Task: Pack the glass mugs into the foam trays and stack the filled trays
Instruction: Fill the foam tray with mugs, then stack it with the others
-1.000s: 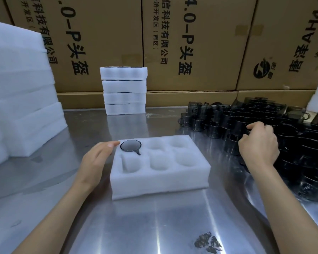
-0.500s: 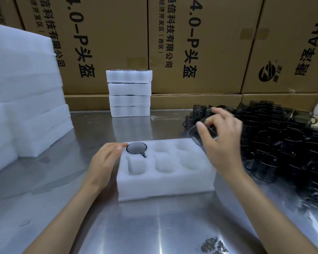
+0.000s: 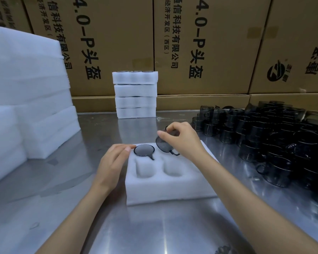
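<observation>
Above the foam tray (image 3: 165, 187), right hand (image 3: 184, 142) with tilted mug (image 3: 163, 144) (clear of the rim)

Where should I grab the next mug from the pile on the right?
Probably by the rim, coming straight down from above with the right hand. The mugs stand packed together, so their sides and handles are mostly blocked while the tops are exposed.

Stacked trays (image 3: 135, 95) four; open tray (image 3: 165, 182) one; loose mugs (image 3: 275, 136) maybe dozens.
</observation>
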A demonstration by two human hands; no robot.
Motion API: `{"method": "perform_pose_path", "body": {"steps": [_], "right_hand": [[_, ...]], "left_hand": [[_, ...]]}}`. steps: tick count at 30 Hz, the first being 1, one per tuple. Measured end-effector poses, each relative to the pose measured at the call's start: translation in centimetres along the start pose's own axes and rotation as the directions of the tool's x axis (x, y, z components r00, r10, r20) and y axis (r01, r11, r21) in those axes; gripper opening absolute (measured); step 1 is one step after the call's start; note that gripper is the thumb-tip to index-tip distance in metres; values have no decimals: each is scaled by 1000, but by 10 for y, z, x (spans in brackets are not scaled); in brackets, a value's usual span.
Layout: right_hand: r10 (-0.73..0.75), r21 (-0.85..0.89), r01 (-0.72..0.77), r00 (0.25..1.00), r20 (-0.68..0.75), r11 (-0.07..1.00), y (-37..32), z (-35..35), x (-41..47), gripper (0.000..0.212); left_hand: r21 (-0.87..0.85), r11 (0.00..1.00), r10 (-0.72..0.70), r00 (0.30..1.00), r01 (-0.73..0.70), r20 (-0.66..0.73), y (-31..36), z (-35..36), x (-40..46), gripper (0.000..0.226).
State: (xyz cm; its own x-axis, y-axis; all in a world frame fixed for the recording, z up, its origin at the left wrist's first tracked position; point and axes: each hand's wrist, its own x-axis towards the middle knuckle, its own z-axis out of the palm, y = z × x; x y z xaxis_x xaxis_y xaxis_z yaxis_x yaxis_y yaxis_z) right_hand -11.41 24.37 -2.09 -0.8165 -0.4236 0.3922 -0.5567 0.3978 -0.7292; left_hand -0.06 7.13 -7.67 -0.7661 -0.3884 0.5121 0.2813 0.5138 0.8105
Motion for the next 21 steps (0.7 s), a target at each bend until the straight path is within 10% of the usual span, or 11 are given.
{"method": "perform_pose_path", "body": {"steps": [21], "right_hand": [[-139,-341,133,990,6,931,-2,8,-6,26]], "left_hand": [[220,954,170,971,-205,168,30,8,5,53]]}}
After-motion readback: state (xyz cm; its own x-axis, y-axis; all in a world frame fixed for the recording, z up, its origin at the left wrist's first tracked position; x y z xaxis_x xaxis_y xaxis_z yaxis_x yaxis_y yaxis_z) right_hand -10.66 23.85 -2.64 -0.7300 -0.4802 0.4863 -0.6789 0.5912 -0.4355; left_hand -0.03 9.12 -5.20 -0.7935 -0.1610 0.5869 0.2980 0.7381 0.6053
